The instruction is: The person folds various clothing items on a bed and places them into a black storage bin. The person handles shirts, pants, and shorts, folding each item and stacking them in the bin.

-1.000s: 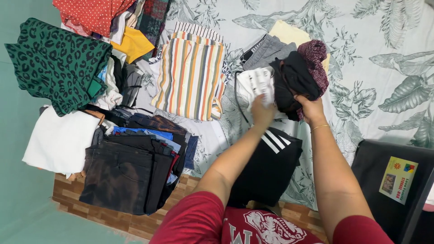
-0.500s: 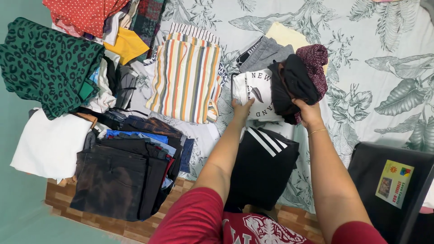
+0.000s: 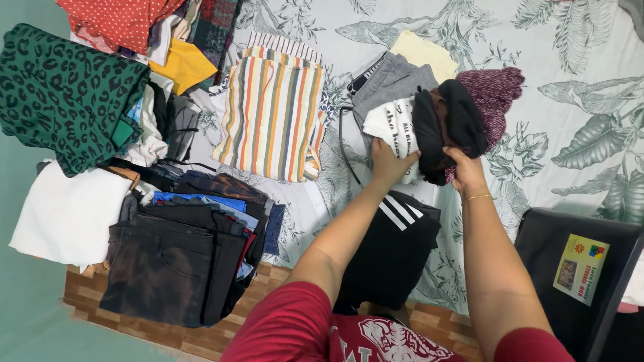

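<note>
My left hand grips the near edge of a folded white shirt with black print, which lies on a grey garment. My right hand holds up a bundle of folded clothes: black pieces and a maroon speckled piece, tilted on edge just right of the white shirt. Below both hands lies a folded black garment with white stripes. Everything rests on a leaf-patterned bedsheet.
A striped folded cloth lies left of the hands. Further left are a stack of dark jeans, a white folded piece, a green leopard-print garment and a red dotted one. A black case with a sticker stands at right.
My left hand slid from the shirt's left edge to its near right edge and grasped it. The right hand's bundle shifted right and up, and the maroon piece spread out.
</note>
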